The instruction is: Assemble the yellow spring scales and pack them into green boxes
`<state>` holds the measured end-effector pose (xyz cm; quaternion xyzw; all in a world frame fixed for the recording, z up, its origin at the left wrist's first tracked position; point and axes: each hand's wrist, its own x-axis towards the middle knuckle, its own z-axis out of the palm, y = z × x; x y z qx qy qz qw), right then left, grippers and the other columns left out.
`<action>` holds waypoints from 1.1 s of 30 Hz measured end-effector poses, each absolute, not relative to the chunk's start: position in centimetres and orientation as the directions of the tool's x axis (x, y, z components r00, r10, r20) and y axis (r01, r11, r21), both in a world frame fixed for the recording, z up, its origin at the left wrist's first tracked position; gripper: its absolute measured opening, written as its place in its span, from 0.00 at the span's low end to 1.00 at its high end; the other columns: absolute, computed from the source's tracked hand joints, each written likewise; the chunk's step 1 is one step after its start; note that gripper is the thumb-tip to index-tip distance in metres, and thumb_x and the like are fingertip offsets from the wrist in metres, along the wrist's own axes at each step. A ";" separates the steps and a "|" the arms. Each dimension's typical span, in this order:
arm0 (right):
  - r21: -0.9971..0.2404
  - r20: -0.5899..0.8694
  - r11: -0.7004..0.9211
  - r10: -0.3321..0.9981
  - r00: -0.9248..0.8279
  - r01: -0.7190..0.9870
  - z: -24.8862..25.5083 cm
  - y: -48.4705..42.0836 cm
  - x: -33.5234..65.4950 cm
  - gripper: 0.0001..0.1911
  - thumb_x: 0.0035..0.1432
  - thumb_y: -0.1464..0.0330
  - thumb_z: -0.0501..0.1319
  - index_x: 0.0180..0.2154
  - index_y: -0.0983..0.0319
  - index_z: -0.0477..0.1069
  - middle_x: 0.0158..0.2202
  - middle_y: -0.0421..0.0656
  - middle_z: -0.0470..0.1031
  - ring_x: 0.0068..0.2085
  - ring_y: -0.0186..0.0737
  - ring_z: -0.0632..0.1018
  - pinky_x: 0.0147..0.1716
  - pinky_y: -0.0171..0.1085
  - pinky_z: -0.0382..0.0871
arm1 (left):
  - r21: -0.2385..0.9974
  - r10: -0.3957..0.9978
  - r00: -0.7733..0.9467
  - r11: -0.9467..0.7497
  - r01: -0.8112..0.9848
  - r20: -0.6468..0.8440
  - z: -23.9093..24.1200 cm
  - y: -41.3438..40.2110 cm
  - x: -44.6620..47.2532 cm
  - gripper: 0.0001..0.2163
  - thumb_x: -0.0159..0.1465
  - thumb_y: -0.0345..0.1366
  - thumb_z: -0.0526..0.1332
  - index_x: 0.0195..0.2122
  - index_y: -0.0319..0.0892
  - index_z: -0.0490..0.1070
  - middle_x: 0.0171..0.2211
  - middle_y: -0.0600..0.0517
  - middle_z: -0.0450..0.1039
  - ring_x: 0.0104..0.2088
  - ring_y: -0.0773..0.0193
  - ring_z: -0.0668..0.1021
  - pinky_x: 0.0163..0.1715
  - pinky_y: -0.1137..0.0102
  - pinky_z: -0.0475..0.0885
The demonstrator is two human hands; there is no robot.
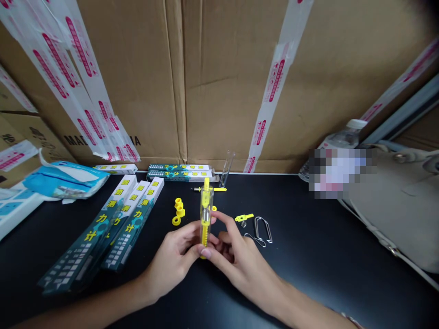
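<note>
Yellow and silvery parts (205,232) sit inside a clear tube (211,197) clamped by fingers (226,220) of the left hand (174,257) and right hand (245,258).

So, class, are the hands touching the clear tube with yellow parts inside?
Touching. The head view shows the left hand and right hand holding the tube, thumbs against its lower end.

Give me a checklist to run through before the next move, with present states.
1. Transparent cylindrical tube held by both left hand and right hand: ok.
2. Slim yellow plastic insert entirely inside the tube: not ok, its tip projects above the rim.
3. Tube's lower end closed: cannot tell, fingers partly hide it.
4. Bent silver wire loop within view: ok, lying beyond the right hand.
5. Round yellow plastic ring off the tube: ok, on the black table.
</note>
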<state>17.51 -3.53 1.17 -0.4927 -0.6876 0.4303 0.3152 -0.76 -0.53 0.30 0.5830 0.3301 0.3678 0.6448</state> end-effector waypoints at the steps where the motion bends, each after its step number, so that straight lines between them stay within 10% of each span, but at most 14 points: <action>1: -0.913 0.008 0.139 0.946 -0.325 0.383 1.1 -3.5 17.5 0.30 0.67 0.54 0.56 0.64 0.53 0.47 0.29 0.35 0.71 0.26 0.35 0.72 0.27 0.34 0.65 | 0.995 0.858 0.513 0.049 -0.085 0.001 0.3 -0.6 -0.8 0.18 0.65 0.37 0.64 0.55 0.39 0.70 0.42 0.46 0.80 0.42 0.58 0.81 0.49 0.65 0.74; 12: -0.867 0.073 0.260 0.910 -0.408 0.424 1.6 -3.2 17.9 0.20 0.69 0.61 0.55 0.59 0.54 0.55 0.46 0.42 0.76 0.44 0.41 0.78 0.45 0.39 0.71 | 0.978 0.851 0.514 -0.184 0.101 0.107 -0.3 -0.5 -0.7 0.11 0.67 0.37 0.61 0.49 0.40 0.73 0.45 0.45 0.79 0.45 0.55 0.80 0.48 0.65 0.74; 33: -0.923 0.139 0.250 0.925 -0.354 0.292 0.8 -3.6 17.3 0.14 0.73 0.63 0.46 0.57 0.52 0.59 0.39 0.39 0.75 0.37 0.35 0.77 0.39 0.33 0.71 | 0.855 0.848 0.438 -0.441 0.274 0.298 -0.4 -1.2 -1.0 0.16 0.64 0.32 0.64 0.54 0.49 0.74 0.49 0.52 0.78 0.42 0.63 0.80 0.46 0.72 0.74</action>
